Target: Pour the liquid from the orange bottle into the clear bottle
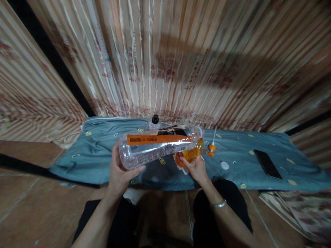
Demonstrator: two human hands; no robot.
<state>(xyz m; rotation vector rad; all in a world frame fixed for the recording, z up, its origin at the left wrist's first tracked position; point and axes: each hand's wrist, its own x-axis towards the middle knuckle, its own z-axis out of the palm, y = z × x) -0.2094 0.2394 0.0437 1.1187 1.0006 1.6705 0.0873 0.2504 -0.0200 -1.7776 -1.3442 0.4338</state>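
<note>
My left hand (122,170) is closed round the base of a large clear plastic bottle (152,146) with an orange and silver label. The bottle lies nearly level in the air, its neck pointing right. My right hand (195,168) grips a smaller bottle of orange liquid (190,155), which is tilted with its upper end toward the clear bottle's neck. Whether the two mouths touch, I cannot tell. An orange pump head (212,147) with a pale dip tube lies on the cloth right of the bottles. A white round cap (224,165) lies nearer me.
A teal patterned cloth (103,155) covers the low surface before me. At its back stands a clear bottle with a black top (155,120). A dark phone (267,164) lies at the right. Striped curtains (168,62) hang behind, with dark poles (51,51) at the sides.
</note>
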